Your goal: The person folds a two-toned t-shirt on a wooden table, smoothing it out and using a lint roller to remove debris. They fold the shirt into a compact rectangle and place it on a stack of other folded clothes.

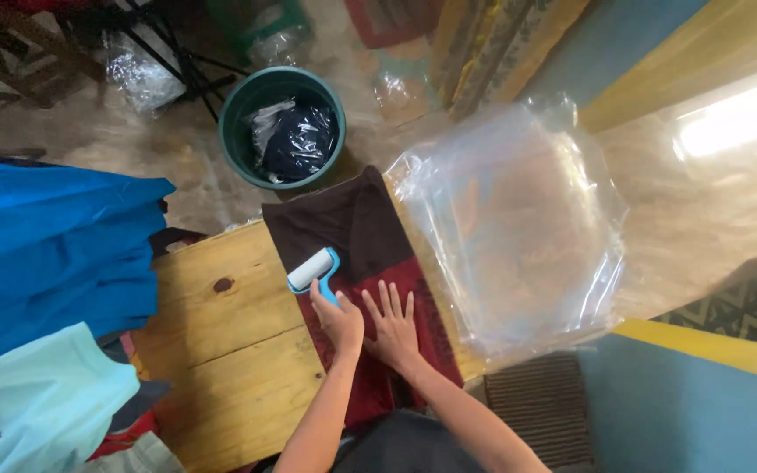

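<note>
Now we roll the folded shirt (357,263), left hand (340,321) gripping the lint roller (312,270), right hand (393,328) flat, open beside it.

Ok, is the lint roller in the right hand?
No, the left hand grips the lint roller by its blue handle, while the right hand lies flat on the dark red garment.

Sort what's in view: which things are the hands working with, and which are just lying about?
In use:
left hand gripping the blue-handled lint roller
right hand flat on the dark red folded garment
wooden table

Lying about:
stack of clear plastic bags
green bucket
blue cloth pile
light blue shirt
</note>
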